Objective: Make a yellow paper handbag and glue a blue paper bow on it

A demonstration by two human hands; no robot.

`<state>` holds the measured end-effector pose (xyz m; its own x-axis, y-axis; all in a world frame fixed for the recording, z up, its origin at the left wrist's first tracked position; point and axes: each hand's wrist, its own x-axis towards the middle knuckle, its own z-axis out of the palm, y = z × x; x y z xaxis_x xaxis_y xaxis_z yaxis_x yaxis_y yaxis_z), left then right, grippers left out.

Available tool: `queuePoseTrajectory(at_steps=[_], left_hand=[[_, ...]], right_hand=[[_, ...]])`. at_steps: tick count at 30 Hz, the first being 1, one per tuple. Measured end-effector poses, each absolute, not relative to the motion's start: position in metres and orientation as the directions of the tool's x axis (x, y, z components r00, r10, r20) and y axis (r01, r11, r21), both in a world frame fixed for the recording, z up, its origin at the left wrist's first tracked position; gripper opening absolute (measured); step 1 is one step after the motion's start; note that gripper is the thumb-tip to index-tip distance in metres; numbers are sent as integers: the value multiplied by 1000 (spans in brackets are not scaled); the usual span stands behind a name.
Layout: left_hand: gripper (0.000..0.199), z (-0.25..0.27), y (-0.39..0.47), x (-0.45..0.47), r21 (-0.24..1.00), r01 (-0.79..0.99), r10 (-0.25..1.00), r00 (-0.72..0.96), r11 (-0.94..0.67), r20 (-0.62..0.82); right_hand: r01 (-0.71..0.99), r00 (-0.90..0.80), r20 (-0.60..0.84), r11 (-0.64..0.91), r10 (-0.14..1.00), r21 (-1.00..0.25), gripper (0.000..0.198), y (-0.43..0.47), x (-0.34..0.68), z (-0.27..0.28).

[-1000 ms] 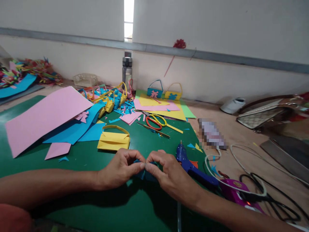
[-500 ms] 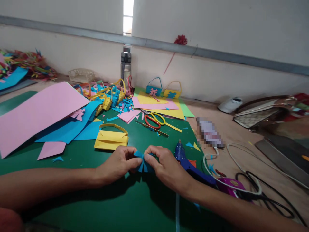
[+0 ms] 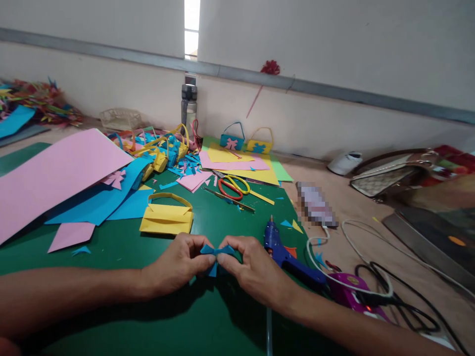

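Observation:
Between my two hands is a small blue paper bow [image 3: 213,271], pinched at its middle over the green board [image 3: 156,326]. My left hand [image 3: 185,262] is closed on its left side, thumb and index finger pressed together. From the right, my right hand [image 3: 243,259] pinches the same bow, its thumb tip almost meeting the left one. Parts of the bow are hidden behind the fingers. A yellow paper handbag [image 3: 166,220] with a looped handle lies just beyond my left hand. Right of my right hand rests a blue glue gun [image 3: 276,242].
Scissors [image 3: 233,190] with red and yellow handles lie behind my hands. Pink sheet [image 3: 63,178] and blue sheets [image 3: 100,202] cover the left side. Two finished paper bags [image 3: 233,143] stand against the wall. A phone [image 3: 317,202], white cable [image 3: 352,287] and purple device [image 3: 351,289] are at right.
My fingers have pinched the blue bow's middle closer together, and its upper loops now stick up in a folded shape. The view has shifted slightly, with the table things staying put.

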<state>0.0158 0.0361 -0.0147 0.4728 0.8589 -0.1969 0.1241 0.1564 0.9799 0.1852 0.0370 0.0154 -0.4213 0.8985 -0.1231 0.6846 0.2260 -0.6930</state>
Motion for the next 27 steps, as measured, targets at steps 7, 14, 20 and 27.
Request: queuePoseTrajectory(at_steps=[7, 14, 20, 27], left_hand=[[21, -14, 37, 16, 977, 151, 868, 453, 153, -206], [25, -20, 38, 14, 978, 154, 839, 505, 142, -201], [27, -22, 36, 14, 976, 217, 868, 486, -3, -105], [26, -32, 35, 9, 951, 256, 878, 479, -172, 29]], right_hand=[[669, -417, -134, 205, 899, -714, 17, 37, 183, 18], [719, -459, -131, 280, 879, -636, 15, 38, 183, 18], [699, -454, -174, 228, 874, -678, 17, 37, 184, 14], [679, -466, -164, 232, 869, -697, 18, 34, 181, 23]])
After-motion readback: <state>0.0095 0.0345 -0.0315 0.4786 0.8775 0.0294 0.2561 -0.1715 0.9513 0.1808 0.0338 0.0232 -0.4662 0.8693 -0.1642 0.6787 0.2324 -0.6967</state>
